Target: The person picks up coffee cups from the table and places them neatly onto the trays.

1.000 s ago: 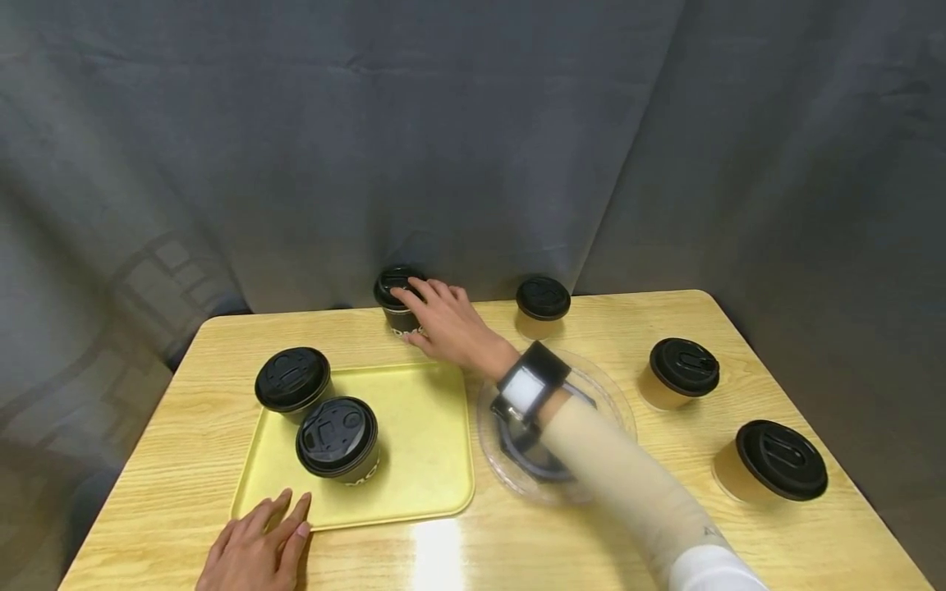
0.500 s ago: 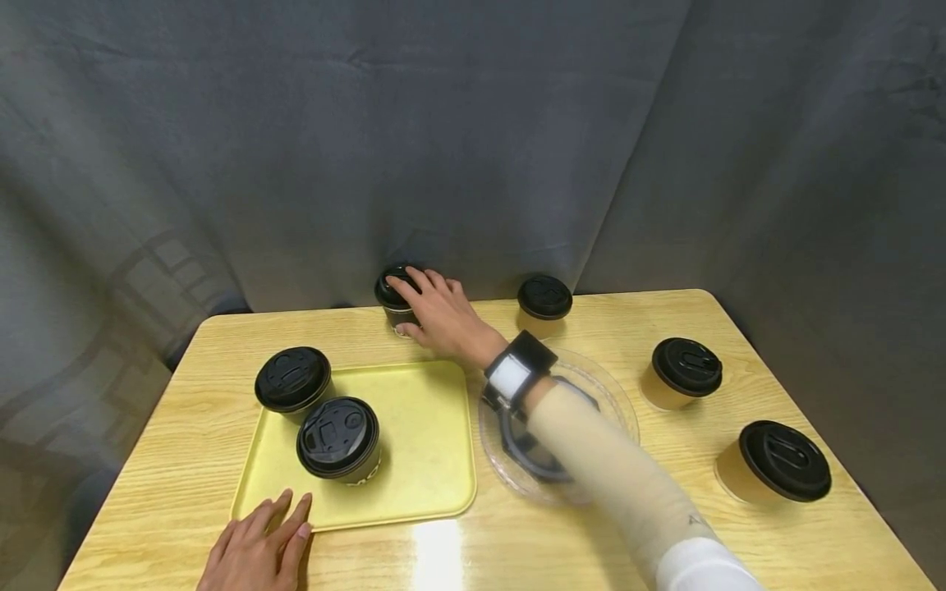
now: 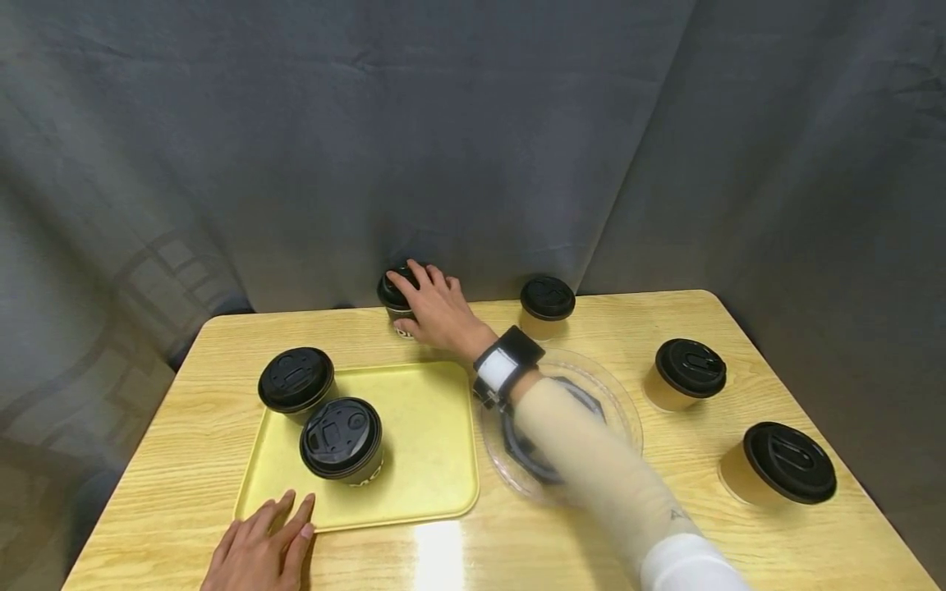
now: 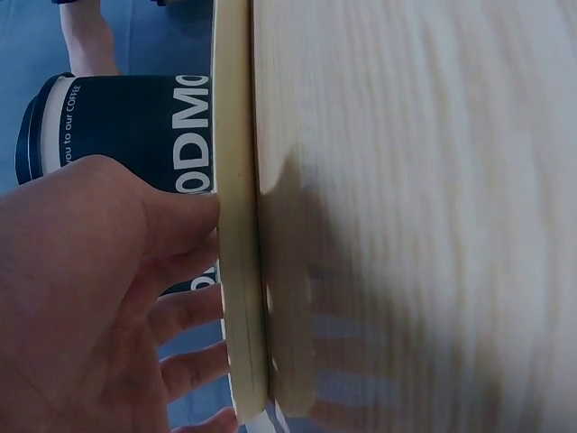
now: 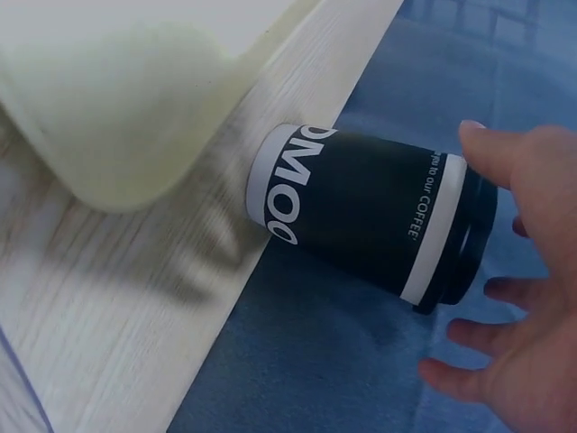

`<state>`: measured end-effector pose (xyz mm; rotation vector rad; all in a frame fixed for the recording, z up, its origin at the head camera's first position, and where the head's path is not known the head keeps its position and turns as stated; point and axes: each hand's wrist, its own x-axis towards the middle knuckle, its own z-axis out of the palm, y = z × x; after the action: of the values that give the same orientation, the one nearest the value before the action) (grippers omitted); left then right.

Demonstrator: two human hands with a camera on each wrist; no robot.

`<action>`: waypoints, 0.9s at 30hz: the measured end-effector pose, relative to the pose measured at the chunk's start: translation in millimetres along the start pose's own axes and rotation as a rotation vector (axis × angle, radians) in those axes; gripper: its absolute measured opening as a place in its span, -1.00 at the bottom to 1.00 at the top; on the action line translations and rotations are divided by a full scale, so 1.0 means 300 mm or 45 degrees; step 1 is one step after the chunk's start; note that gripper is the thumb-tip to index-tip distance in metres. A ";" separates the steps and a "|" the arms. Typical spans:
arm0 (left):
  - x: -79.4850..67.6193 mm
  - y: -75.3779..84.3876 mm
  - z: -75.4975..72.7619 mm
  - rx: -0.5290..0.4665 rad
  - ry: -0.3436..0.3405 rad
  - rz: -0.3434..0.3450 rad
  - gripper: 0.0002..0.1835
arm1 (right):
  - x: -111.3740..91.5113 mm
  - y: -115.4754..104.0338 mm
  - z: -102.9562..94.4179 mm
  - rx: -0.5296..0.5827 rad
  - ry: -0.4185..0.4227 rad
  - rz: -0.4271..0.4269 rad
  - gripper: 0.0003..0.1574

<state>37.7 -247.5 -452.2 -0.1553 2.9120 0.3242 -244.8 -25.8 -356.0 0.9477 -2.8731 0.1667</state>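
Note:
At the table's far edge, my right hand (image 3: 441, 312) spreads its fingers over the black lid of a dark paper coffee cup (image 3: 399, 310). The right wrist view shows this coffee cup (image 5: 361, 207) upright on the table, my thumb right at the lid and the other fingers (image 5: 455, 381) apart beside it. My left hand (image 3: 259, 546) rests its fairly straight fingers on the near left rim of a yellow tray (image 3: 424, 443). On that tray's left side stand two dark lidded coffee cups, one nearer (image 3: 342, 439) and one behind it (image 3: 296, 379).
Under my right forearm lies a round clear plastic piece (image 3: 621, 402) with a dark shape in it. Three tan cups with black lids stand along the back (image 3: 545, 316) and right side, one mid-right (image 3: 676, 377) and one near right (image 3: 769, 464). A grey curtain (image 3: 473, 148) hangs behind.
My right hand has shifted slightly farther back over the cup's lid, and its forearm has swung a little left. The left hand and the tray have stayed in place.

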 end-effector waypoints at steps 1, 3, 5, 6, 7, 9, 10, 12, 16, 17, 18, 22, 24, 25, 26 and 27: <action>-0.003 -0.004 0.002 0.001 0.014 0.006 -0.48 | 0.005 -0.004 0.002 0.014 0.000 0.007 -0.03; -0.011 -0.013 0.006 0.003 0.052 0.019 -0.48 | 0.018 -0.012 0.007 0.029 -0.003 0.013 -0.03; -0.017 -0.021 0.009 0.005 0.087 0.027 -0.48 | 0.030 -0.021 0.012 0.048 -0.006 0.017 -0.03; -0.020 -0.023 0.009 0.003 0.098 0.027 -0.47 | 0.035 -0.024 0.015 0.057 -0.008 0.022 -0.03; -0.020 -0.024 0.009 0.002 0.097 0.025 -0.47 | 0.038 -0.026 0.016 0.062 -0.010 0.028 -0.03; -0.020 -0.023 0.008 -0.006 0.094 0.026 -0.47 | 0.042 -0.026 0.019 0.051 -0.021 0.042 -0.03; -0.020 -0.021 0.007 -0.010 0.086 0.023 -0.47 | 0.044 -0.025 0.020 0.050 -0.025 0.047 -0.03; -0.020 -0.018 0.006 -0.014 0.081 0.023 -0.47 | 0.047 -0.021 0.022 0.041 -0.036 0.041 -0.05; -0.019 -0.017 0.007 -0.016 0.093 0.019 -0.48 | 0.050 -0.022 0.022 0.035 -0.030 0.007 -0.22; -0.019 -0.018 0.006 -0.016 0.088 0.015 -0.48 | 0.051 -0.023 0.024 0.034 -0.024 -0.003 -0.27; -0.019 -0.018 0.006 -0.016 0.082 0.009 -0.49 | 0.051 -0.025 0.026 0.040 -0.017 -0.009 -0.31; -0.021 -0.019 0.005 -0.021 0.046 -0.030 -0.48 | 0.058 -0.040 0.037 0.051 0.007 -0.025 -0.37; -0.023 -0.021 0.005 -0.021 0.032 -0.048 -0.48 | 0.061 -0.050 0.041 0.043 0.003 -0.029 -0.37; -0.024 -0.023 0.004 -0.021 0.033 -0.053 -0.48 | 0.063 -0.055 0.042 0.034 0.001 -0.029 -0.37; -0.024 -0.025 0.004 -0.020 0.038 -0.053 -0.48 | 0.065 -0.058 0.042 0.025 -0.003 -0.027 -0.37; -0.026 -0.026 0.004 -0.019 0.043 -0.053 -0.48 | 0.066 -0.062 0.041 0.017 -0.008 -0.024 -0.37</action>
<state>46.3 -254.2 -453.3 -0.2256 2.9357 0.3396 -250.4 -53.9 -364.2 0.9791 -2.8711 0.1825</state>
